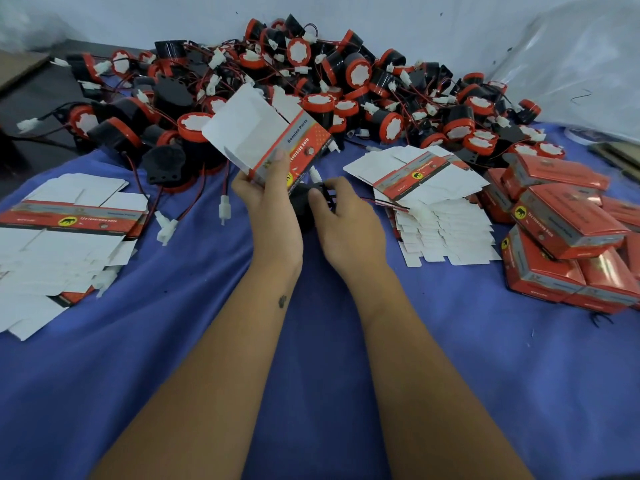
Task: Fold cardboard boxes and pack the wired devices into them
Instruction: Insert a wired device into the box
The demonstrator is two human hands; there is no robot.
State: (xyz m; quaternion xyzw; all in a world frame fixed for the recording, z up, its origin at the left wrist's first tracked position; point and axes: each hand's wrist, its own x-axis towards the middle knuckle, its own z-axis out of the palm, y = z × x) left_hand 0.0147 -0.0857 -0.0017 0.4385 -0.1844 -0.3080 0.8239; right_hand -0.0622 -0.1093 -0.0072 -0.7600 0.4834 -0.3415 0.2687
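Gripping a part-opened cardboard box [268, 138] at its lower edge, the left hand [268, 199] held it tilted up above the blue-covered worktop [194, 327]. Right beside it, the right hand [341, 216] had its fingers [332, 184] curled round a black wired device [304, 202], mostly hidden behind both hands. Open cloth lay clear near the forearms. Flat box blanks [69, 237] were stacked left, running off the frame edge; another stack of blanks [440, 202] sat right. Finished red boxes [561, 230] crowded the right edge, partly cut off. The heap of devices [311, 81] filled the back; its tangled wires were hard to separate.
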